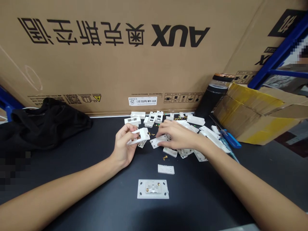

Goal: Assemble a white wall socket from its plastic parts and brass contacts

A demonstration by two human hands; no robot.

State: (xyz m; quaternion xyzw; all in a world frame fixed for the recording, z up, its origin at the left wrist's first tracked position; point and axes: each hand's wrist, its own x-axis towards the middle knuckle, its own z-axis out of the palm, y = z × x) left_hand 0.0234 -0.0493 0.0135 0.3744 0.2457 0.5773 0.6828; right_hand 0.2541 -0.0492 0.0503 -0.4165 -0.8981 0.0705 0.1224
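My left hand (123, 146) is closed around a white plastic housing (144, 133) with a rectangular opening, held tilted above the table. My right hand (181, 135) reaches over the pile of parts, its fingers and thumb closed on a thin white plastic plate (156, 142) with small holes; the fingers partly cover it. Nearer to me lies a white plate with a raised middle and brass-coloured screws (153, 189). Between it and the hands are a small white cover (166, 169) and a small brass piece (165, 158).
Several white housings (151, 118) stand behind my hands. Loose white plates (213, 138) lie to the right, beside blue-handled screwdrivers (231, 139). A black bottle (211, 96) and an open carton (252, 112) stand at the right. Black cloth (48, 123) lies left; a large cardboard panel (125, 70) rises behind.
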